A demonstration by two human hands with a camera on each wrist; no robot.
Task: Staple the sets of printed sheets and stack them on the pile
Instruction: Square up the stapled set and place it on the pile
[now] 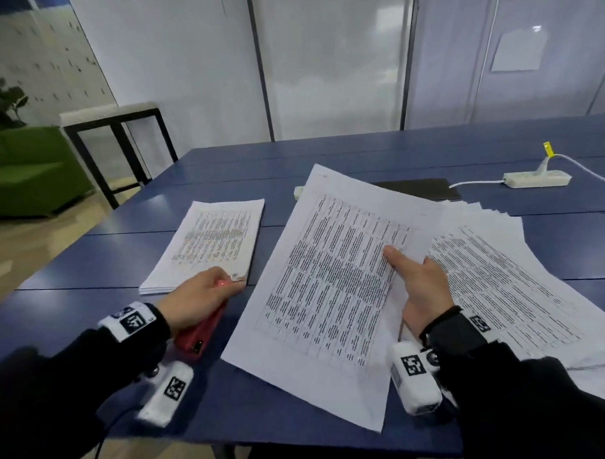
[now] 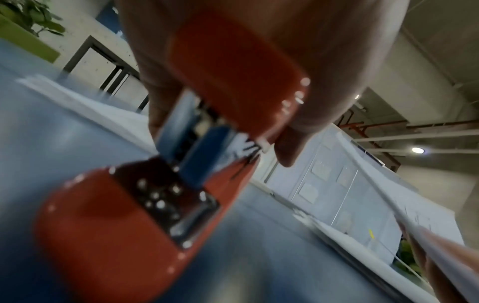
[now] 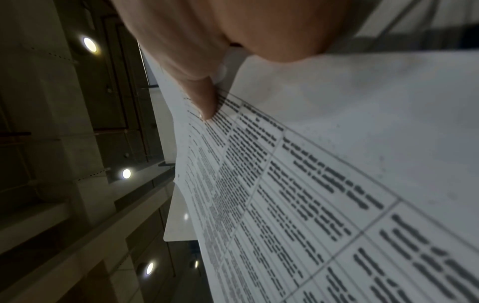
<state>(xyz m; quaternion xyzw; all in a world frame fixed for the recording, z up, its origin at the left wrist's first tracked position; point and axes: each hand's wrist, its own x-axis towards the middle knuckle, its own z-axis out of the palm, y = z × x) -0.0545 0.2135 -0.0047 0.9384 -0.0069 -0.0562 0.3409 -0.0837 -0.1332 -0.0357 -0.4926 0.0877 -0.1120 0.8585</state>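
Text on the sheets is too blurry to read, and I can't tell how many pages are in the set point(image 1: 330, 285) the right hand point(image 1: 419, 288) holds up over the table point(image 1: 219, 398), thumb pinching on top, the other fingers hidden under the paper. Left hand point(image 1: 199, 294) is wrapped around one red stapler point(image 1: 201, 332), mostly covering it from the head view; the left wrist view shows its mouth open. The stapler nose sits just beside the near corner of the pile point(image 1: 211, 243) on the left. Loose sheets point(image 1: 508, 281) fan out on the right, count unclear. One power strip point(image 1: 536, 178) sits far back.
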